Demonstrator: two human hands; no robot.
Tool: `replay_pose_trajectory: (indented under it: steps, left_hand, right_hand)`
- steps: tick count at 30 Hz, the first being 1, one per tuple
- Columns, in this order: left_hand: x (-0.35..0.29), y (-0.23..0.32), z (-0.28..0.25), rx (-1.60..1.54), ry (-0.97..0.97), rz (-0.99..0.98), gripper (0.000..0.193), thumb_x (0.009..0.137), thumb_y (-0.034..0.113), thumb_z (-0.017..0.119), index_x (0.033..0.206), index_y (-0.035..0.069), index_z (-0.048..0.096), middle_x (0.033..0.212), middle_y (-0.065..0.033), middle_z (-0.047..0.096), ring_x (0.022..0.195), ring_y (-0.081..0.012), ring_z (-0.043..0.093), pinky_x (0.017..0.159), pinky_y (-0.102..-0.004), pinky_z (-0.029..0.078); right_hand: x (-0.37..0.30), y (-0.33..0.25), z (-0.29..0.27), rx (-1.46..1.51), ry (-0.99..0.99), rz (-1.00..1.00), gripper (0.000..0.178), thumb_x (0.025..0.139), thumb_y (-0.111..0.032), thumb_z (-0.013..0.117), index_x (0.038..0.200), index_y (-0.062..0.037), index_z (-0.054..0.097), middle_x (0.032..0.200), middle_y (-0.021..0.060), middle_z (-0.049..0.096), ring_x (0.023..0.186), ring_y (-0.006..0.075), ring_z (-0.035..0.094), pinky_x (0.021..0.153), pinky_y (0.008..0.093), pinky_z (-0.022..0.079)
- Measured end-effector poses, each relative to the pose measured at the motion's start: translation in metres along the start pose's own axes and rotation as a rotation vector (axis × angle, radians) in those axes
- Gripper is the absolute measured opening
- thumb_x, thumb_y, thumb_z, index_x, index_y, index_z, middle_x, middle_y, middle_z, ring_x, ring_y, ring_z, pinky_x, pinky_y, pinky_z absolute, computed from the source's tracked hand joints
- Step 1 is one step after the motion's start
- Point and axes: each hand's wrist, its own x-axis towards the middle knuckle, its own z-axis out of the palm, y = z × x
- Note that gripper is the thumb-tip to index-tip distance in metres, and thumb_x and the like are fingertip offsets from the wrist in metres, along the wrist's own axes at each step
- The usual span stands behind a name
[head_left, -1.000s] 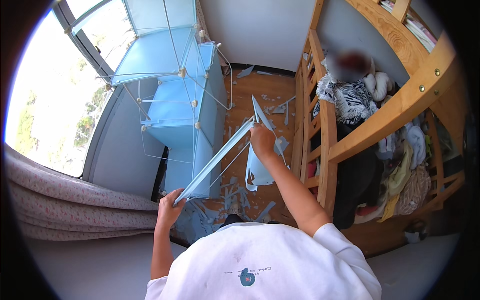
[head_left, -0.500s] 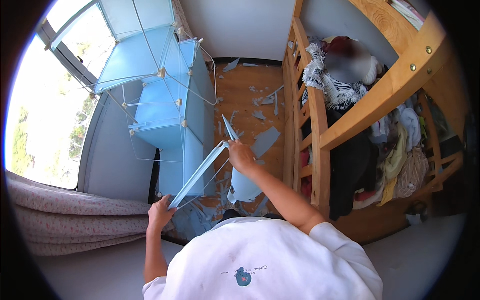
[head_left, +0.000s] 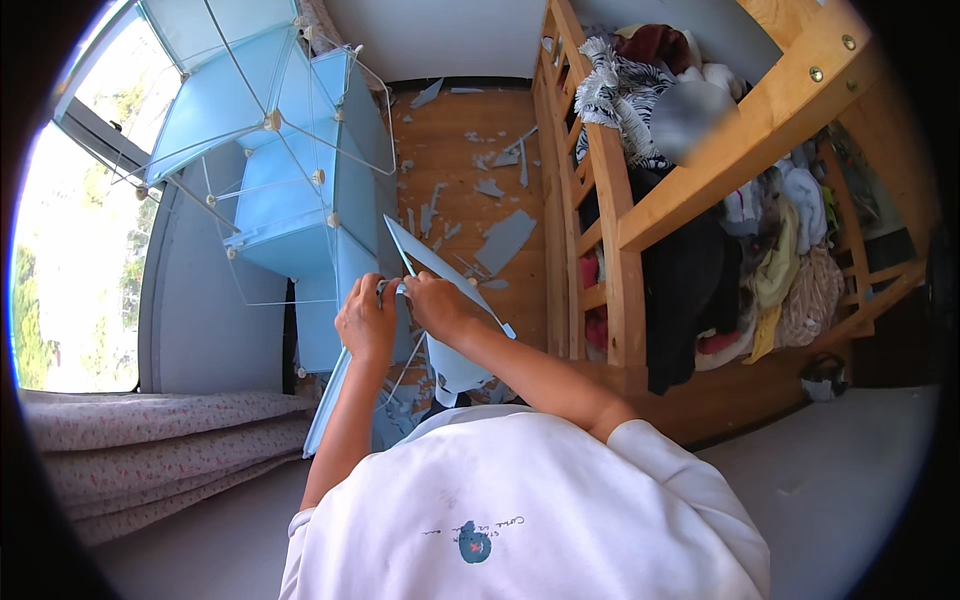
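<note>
- We have the strip (head_left: 325,405), narrow and pale blue, slanting from between our fingers down past the outer side of our left forearm.
- Our left hand (head_left: 366,322) has its grip clamped on the strip's upper end; our right hand (head_left: 440,305) pinches there too, just beside it. The bit between our fingertips is too small to read.
- To work this end well, we should keep both pinches close together, so that force stays on a short stretch and the long tail doesn't twist.
- The panel (head_left: 418,256) rises behind our right fingers, and a sheet (head_left: 455,368) hangs below that forearm. We cannot tell whether they join the strip.
- We had best keep our right wrist steady, as the panel looks light and its pointed corner could swing.
- To our left stands the rack (head_left: 290,190); its rods could snag the strip, so we want our elbows in.
- Beyond, scraps (head_left: 506,240) litter the floor (head_left: 460,195), beside the bed (head_left: 627,290); we should step carefully.
</note>
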Motion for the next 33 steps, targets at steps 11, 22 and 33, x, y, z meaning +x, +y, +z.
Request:
replay_pose_trajectory:
  steps: [11,22,33]
  left_hand:
    - [0.009,-0.018,-0.021,-0.325,0.064,0.093,0.027,0.078,0.017,0.065,0.064,0.002,0.048,0.058,-0.0099,0.047,0.049,-0.0283,0.046,0.046,-0.0332,0.035]
    - [0.005,-0.031,-0.026,-0.435,0.060,0.114,0.015,0.077,0.012,0.065,0.071,0.002,0.057,0.065,-0.0101,0.056,0.052,-0.0265,0.054,0.048,-0.0316,0.040]
    - [0.013,-0.026,-0.017,-0.476,-0.166,0.027,0.018,0.077,0.013,0.066,0.090,0.001,0.064,0.076,-0.0102,0.061,0.063,-0.0196,0.059,0.056,-0.0299,0.043]
  right_hand:
    - [0.021,0.024,-0.039,0.326,-0.006,-0.293,0.013,0.076,-0.014,0.063,0.083,-0.0041,0.067,0.078,0.0122,0.064,0.070,0.0295,0.061,0.064,0.0362,0.049]
    - [0.024,0.017,-0.048,0.401,-0.082,-0.155,0.017,0.079,-0.020,0.063,0.090,-0.0086,0.069,0.077,0.0111,0.064,0.070,0.0242,0.061,0.063,0.0338,0.047]
    - [0.015,-0.001,-0.055,0.188,0.054,-0.116,0.023,0.085,-0.027,0.056,0.081,-0.0067,0.066,0.072,0.0088,0.063,0.069,0.0257,0.057,0.061,0.0366,0.045]
